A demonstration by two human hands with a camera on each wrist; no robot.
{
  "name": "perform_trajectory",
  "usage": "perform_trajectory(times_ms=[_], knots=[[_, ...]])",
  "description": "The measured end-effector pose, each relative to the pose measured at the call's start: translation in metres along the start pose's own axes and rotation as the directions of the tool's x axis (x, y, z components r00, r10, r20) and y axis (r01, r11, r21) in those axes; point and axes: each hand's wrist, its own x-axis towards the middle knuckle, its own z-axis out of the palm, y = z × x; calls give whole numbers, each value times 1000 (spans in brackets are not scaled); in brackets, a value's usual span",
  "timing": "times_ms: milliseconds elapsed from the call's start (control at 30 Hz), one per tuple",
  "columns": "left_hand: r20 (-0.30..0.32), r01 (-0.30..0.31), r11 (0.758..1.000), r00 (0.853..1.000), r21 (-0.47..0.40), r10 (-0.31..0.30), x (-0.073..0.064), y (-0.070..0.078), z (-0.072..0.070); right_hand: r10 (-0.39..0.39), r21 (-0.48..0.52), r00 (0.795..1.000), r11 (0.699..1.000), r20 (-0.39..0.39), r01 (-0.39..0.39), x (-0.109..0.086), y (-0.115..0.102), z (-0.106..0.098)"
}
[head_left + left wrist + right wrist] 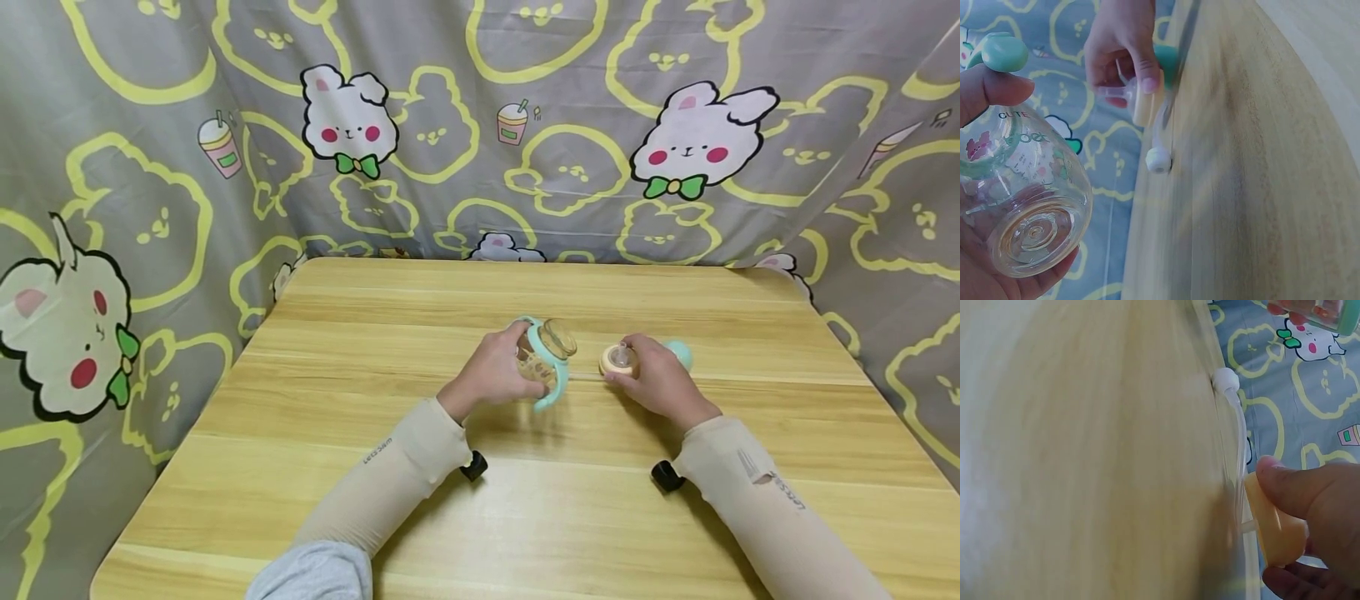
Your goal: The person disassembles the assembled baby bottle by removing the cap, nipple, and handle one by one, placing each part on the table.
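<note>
My left hand (495, 367) grips a clear baby bottle (1041, 194) by its body. The bottle has mint-green handles (561, 385) and is tilted, its open amber neck (558, 337) pointing to the upper right in the head view. In my right hand (658, 379), thumb and fingers pinch a peach collar ring (1272, 525) with a clear nipple (621, 355) standing up from it. A clear straw tube (1241, 437) with a white weighted end (1225, 380) stretches from beside the ring toward the bottle side. Just beyond the right hand sits a mint-green cap (679, 353), partly hidden by it.
Both hands are over the middle of a wood-grain table (495, 517). A grey patterned curtain (450, 125) hangs along its far edge and sides. Black wrist cameras (474, 465) jut out under both sleeves.
</note>
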Motion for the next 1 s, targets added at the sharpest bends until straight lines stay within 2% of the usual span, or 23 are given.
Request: perform_trajectory(times_ms=[400,733,1000], knots=[[-8,-1,1000,1000,5,1,-2,-1,-4,1,-33,999,999,48,0,7,-1,2],[-5,-8,1000,1000,7,8,1,1,-3,85,-31,992,996,93,-83,10,-7,-9],[-2,-9,1000,1000,6,9,2,2,-1,100,-59,992,994,82,-95,10,-7,-16]])
